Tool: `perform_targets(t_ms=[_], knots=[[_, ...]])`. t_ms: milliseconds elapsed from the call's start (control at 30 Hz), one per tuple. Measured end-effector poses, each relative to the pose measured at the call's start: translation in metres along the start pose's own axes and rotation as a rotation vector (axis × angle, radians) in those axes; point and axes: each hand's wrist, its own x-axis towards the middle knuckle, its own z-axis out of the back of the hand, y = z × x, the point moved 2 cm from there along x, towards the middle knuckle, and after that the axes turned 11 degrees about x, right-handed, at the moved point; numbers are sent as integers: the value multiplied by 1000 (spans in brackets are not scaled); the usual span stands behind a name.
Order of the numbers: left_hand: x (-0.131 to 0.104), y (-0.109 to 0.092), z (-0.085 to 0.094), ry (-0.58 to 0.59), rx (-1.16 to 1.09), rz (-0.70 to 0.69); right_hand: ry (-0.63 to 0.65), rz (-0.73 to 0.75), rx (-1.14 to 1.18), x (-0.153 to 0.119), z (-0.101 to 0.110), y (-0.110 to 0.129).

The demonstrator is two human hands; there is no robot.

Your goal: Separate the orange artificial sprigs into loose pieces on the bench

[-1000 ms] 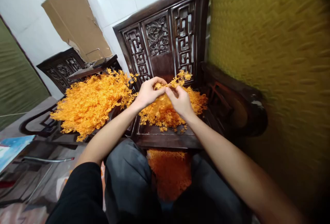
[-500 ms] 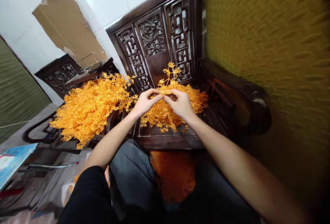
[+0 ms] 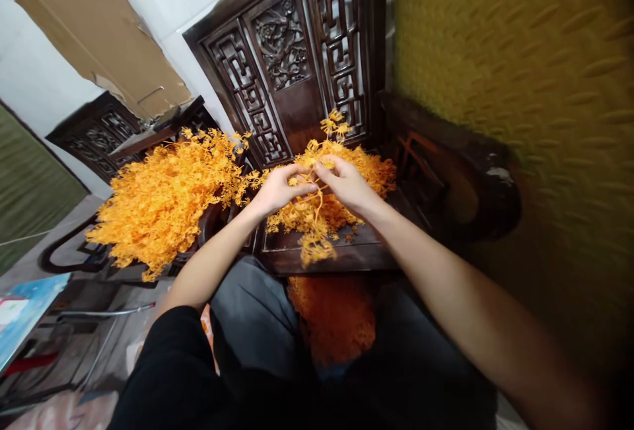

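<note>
left fingers [image 3: 307,189], right fingers [image 3: 327,174]: at orange sprig [image 3: 317,245] | orange heap [image 3: 372,172]: on carved chair [image 3: 300,109]

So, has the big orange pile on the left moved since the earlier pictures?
No. Against the carved chair back, the orange pile keeps its place to the left; the whole view has shifted.

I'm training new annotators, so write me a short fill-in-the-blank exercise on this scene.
The sprig, between the left hand and right hand, is above the seat of a carved ____.
The largest pile lies to the person's ____.
The sleeve is colored ____.
Behind the cardboard stands a white tiled ____.

Missing words: chair; left; black; wall.
</note>
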Motion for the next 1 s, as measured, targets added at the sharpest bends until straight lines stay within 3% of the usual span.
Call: perform_targets(t_ms=[133,267,400,567,633,800,1000], knots=[[-4,-1,4,-48,21,39,132,-127,95,-2,3,2],[-8,1,15,-16,51,11,110,-169,118,-4,8,5],[-12,-2,30,-114,222,-119,123,-229,135,-5,7,7],[-18,-8,35,-259,515,-266,374,-382,242,-9,1,12],[-19,-7,35,-288,517,-254,434,-347,214,-9,1,13],[-19,-5,34,-315,546,-236,273,-92,-130,-6,-2,12],[-20,2,41,-335,463,-148,479,144,-671,-4,-14,27]])
